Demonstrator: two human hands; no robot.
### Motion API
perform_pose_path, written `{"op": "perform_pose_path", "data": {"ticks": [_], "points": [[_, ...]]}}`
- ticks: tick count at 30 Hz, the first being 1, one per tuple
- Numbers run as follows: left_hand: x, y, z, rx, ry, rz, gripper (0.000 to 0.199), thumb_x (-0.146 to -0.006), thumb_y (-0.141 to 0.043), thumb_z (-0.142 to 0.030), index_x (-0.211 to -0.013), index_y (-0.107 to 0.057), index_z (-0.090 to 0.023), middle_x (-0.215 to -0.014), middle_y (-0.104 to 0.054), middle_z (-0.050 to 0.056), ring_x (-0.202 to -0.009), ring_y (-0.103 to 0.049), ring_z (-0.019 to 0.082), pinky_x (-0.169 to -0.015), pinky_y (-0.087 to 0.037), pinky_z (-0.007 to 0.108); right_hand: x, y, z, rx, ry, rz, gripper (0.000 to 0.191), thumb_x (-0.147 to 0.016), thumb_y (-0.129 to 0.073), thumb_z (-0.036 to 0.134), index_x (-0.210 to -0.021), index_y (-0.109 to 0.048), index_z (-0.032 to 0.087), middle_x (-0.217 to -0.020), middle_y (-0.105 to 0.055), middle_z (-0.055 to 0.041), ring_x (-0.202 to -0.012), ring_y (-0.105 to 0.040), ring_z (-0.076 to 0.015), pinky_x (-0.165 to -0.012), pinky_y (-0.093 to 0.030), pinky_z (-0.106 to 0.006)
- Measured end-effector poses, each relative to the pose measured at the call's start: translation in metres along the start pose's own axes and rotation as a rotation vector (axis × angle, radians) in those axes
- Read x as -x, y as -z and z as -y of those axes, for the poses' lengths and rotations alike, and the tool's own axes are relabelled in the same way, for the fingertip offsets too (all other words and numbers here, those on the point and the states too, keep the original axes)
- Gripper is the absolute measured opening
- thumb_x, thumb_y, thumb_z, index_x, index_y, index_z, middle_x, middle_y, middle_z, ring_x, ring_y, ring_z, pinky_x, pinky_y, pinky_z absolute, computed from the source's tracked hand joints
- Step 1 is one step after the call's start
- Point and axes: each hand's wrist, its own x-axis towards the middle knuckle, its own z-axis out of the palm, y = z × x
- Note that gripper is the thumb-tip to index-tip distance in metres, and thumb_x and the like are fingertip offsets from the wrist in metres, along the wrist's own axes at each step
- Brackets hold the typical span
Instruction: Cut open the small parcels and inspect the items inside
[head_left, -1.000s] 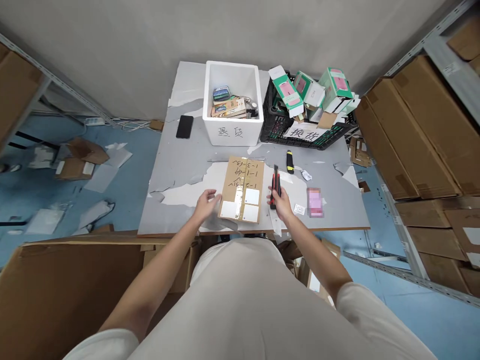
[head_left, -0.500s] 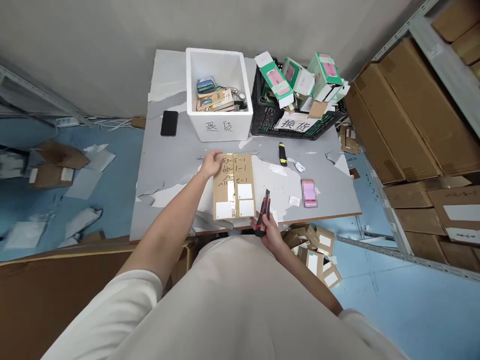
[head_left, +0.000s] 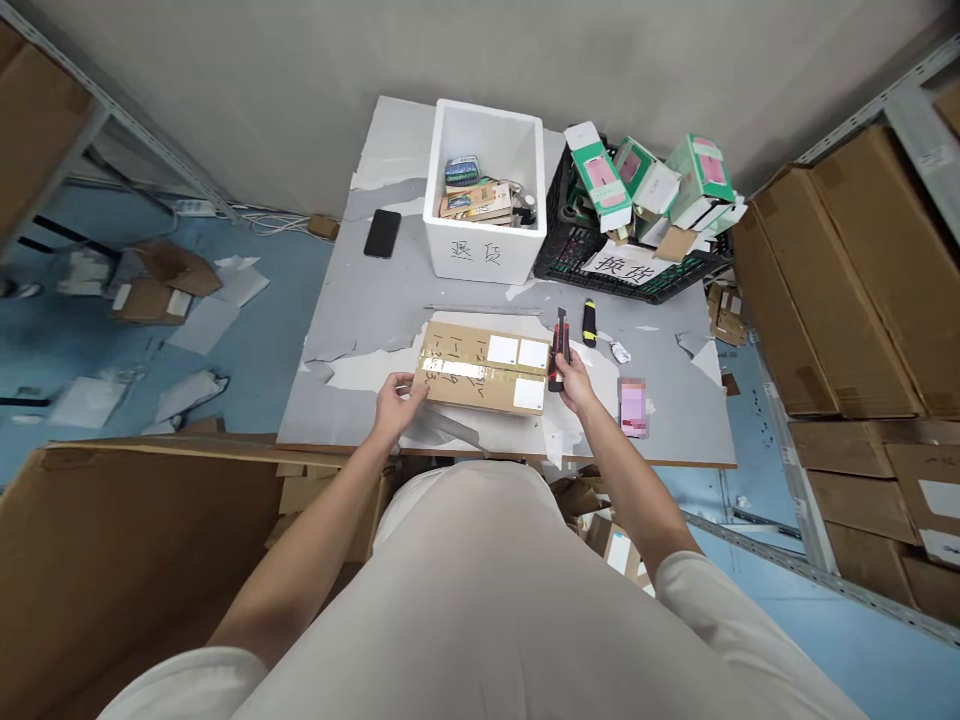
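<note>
Brown cardboard box (head_left: 487,393) here, white labels (head_left: 533,354) on it, black handwriting (head_left: 455,350) running across! Red and black on the cutter (head_left: 559,355). The desk (head_left: 349,300) shows grey with torn-edged white patches (head_left: 367,371). White foam box (head_left: 480,271), black characters (head_left: 461,251); black crate (head_left: 559,245); cartons (head_left: 604,177) in green, white and pink. Black phone (head_left: 382,233), black-and-yellow tool (head_left: 589,323), pink packet (head_left: 633,405), pale shirt (head_left: 487,580), blue floor (head_left: 795,625)!

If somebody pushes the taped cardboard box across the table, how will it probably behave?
The taped cardboard box probably feels stiff, since its edges look straight. Its low, broad shape suggests it would slide rather than tip or roll.
</note>
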Motion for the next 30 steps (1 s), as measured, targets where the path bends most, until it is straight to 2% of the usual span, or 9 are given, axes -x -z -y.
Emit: {"op": "perform_pose_path", "data": {"ticks": [2, 4, 7, 9, 12, 15, 26, 30], "points": [[0.001, 0.003, -0.011, -0.172, -0.089, -0.047, 0.06, -0.067, -0.063, -0.042, -0.12, -0.049, -0.017, -0.117, -0.057, 0.014, -0.109, -0.056, 0.027, -0.09, -0.049, 0.041, 0.003, 0.003, -0.001, 0.064, 0.039, -0.015, 0.045, -0.079, -0.063, 0.045, -0.119, -0.054, 0.027, -0.098, -0.069, -0.0042, -0.08, -0.065, -0.0154, -0.07, -0.054, -0.031], [-0.007, 0.003, -0.028, -0.347, -0.284, -0.027, 0.072, -0.065, -0.063, -0.034, -0.131, -0.042, -0.016, -0.133, -0.047, 0.016, -0.126, -0.045, 0.031, -0.104, -0.039, 0.044, 0.014, 0.012, -0.004, 0.126, 0.073, -0.036, 0.047, -0.079, -0.063, 0.045, -0.119, -0.054, 0.025, -0.101, -0.067, -0.0048, -0.075, -0.064, -0.0138, -0.069, -0.053, -0.03], [-0.024, -0.008, -0.056, -0.54, -0.554, 0.191, 0.087, -0.061, -0.062, -0.03, -0.142, -0.033, -0.014, -0.15, -0.03, 0.016, -0.141, -0.023, 0.035, -0.115, -0.021, 0.047, 0.04, 0.033, -0.009, 0.223, 0.029, -0.018, 0.052, -0.077, -0.063, 0.048, -0.122, -0.052, 0.023, -0.1, -0.064, -0.0044, -0.06, -0.059, -0.0101, -0.055, -0.051, -0.026], [-0.03, -0.018, -0.068, -0.651, -0.63, 0.338, 0.095, -0.061, -0.065, -0.038, -0.145, -0.028, -0.015, -0.155, -0.023, 0.016, -0.143, -0.015, 0.039, -0.116, -0.011, 0.053, 0.058, 0.045, -0.013, 0.249, -0.037, 0.038, 0.064, -0.078, -0.063, 0.05, -0.133, -0.044, 0.025, -0.097, -0.064, -0.0032, -0.05, -0.055, -0.0083, -0.045, -0.047, -0.025], [-0.027, -0.032, -0.075, -0.781, -0.668, 0.44, 0.112, -0.056, -0.07, -0.058, -0.149, -0.023, -0.017, -0.157, -0.015, 0.018, -0.143, -0.009, 0.045, -0.111, 0.004, 0.064, 0.079, 0.055, -0.019, 0.233, -0.104, 0.105, 0.077, -0.079, -0.063, 0.049, -0.145, -0.029, 0.03, -0.095, -0.064, -0.002, -0.044, -0.051, -0.007, -0.04, -0.044, -0.024], [-0.02, -0.039, -0.072, -0.837, -0.676, 0.444, 0.124, -0.048, -0.071, -0.069, -0.149, -0.023, -0.017, -0.157, -0.014, 0.019, -0.142, -0.007, 0.047, -0.108, 0.01, 0.065, 0.087, 0.059, -0.024, 0.194, -0.139, 0.122, 0.077, -0.079, -0.063, 0.047, -0.146, -0.03, 0.03, -0.094, -0.065, -0.0021, -0.044, -0.05, -0.0063, -0.039, -0.043, -0.023], [-0.017, -0.04, -0.073, -0.858, -0.638, 0.413, 0.124, -0.046, -0.073, -0.071, -0.148, -0.028, -0.019, -0.156, -0.019, 0.018, -0.142, -0.011, 0.046, -0.111, 0.008, 0.063, 0.082, 0.063, -0.017, 0.163, -0.156, 0.156, 0.076, -0.08, -0.064, 0.046, -0.147, -0.03, 0.031, -0.096, -0.065, -0.0025, -0.044, -0.049, -0.0052, -0.039, -0.042, -0.022], [-0.016, -0.04, -0.074, -0.861, -0.626, 0.416, 0.116, -0.05, -0.074, -0.068, -0.146, -0.031, -0.019, -0.156, -0.02, 0.018, -0.142, -0.011, 0.045, -0.111, 0.007, 0.062, 0.079, 0.066, -0.018, 0.19, -0.158, 0.184, 0.075, -0.081, -0.063, 0.044, -0.147, -0.03, 0.032, -0.095, -0.065, -0.0017, -0.045, -0.05, -0.0052, -0.038, -0.042, -0.021]]}}
